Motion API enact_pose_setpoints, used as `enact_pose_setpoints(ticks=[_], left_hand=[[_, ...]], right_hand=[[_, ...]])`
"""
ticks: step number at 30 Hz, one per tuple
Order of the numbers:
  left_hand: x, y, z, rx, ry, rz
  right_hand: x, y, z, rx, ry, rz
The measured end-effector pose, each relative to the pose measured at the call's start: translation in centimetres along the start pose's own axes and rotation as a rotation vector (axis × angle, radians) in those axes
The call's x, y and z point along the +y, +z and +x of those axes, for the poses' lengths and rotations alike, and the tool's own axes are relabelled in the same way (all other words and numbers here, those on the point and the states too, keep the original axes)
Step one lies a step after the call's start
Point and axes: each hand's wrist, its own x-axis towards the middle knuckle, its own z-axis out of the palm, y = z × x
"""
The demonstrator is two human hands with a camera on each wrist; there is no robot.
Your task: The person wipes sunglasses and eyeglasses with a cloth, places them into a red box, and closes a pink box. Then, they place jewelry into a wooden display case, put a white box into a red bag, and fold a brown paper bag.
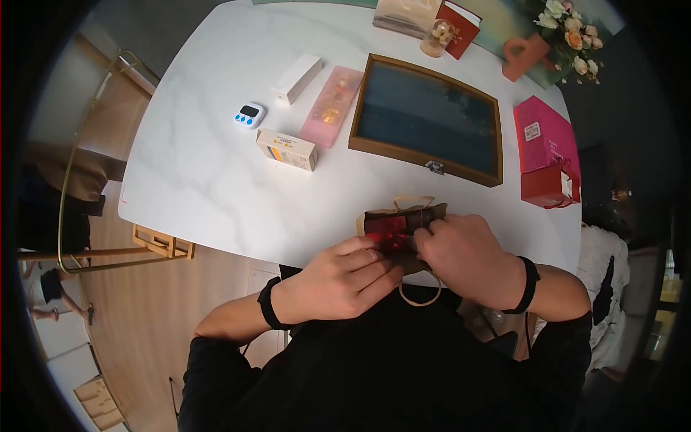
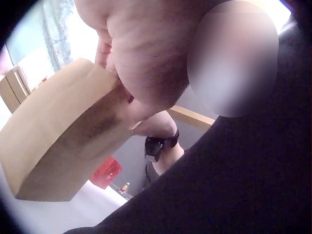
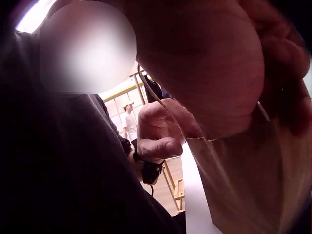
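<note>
A brown paper bag (image 1: 415, 267) with loop handles stands at the table's near edge, its mouth facing up; something shiny red (image 1: 392, 234) shows inside. My left hand (image 1: 338, 279) grips the bag's left near rim, fingers bent over it. On the right side my right hand (image 1: 468, 255) has its fingers curled at the rim, fingertips partly inside the mouth. In the left wrist view the bag (image 2: 58, 126) is tilted beneath my left hand (image 2: 146, 53). The right wrist view shows the bag (image 3: 243, 180) below my right hand (image 3: 209, 63).
A wooden framed case (image 1: 428, 115) lies beyond the bag. To its left are a pink tray (image 1: 331, 108), two small boxes (image 1: 286, 150) (image 1: 298, 79) and a timer (image 1: 248, 115). Pink and red boxes (image 1: 548, 144) stand right; flowers (image 1: 572, 32) are at the back.
</note>
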Motion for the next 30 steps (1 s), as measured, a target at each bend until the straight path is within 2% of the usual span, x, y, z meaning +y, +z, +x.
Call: enact_pose_setpoints(ticks=[4, 11, 17, 19, 25, 28, 30], left_hand=[[-0.3, 0.0, -0.2, 0.016, 0.029, -0.003], [-0.5, -0.1, -0.2, 0.012, 0.048, 0.0], [-1.0, -1.0, -0.1, -0.03, 0.031, 0.069], [-0.8, -1.1, 0.2, -0.054, 0.051, 0.085], [-1.6, -2.3, 1.1, -0.124, 0.09, 0.1], [-2.4, -4.7, 2.1, 0.0, 0.079, 0.031], [-4.7, -7.0, 2.1, 0.102, 0.043, 0.04]], right_hand=[[0.3, 0.5, 0.4, 0.057, -0.004, 0.051], [0.4, -0.2, 0.3, -0.028, 0.01, 0.036], [1.4, -0.1, -1.6, 0.184, 0.027, 0.185], [1.5, 0.1, -2.4, 0.122, 0.007, 0.35], [2.6, 2.0, -1.8, -0.027, -0.016, 0.282], [2.7, 1.5, -1.9, 0.061, -0.051, 0.321], [2.5, 1.0, -2.3, 0.123, -0.041, 0.35]])
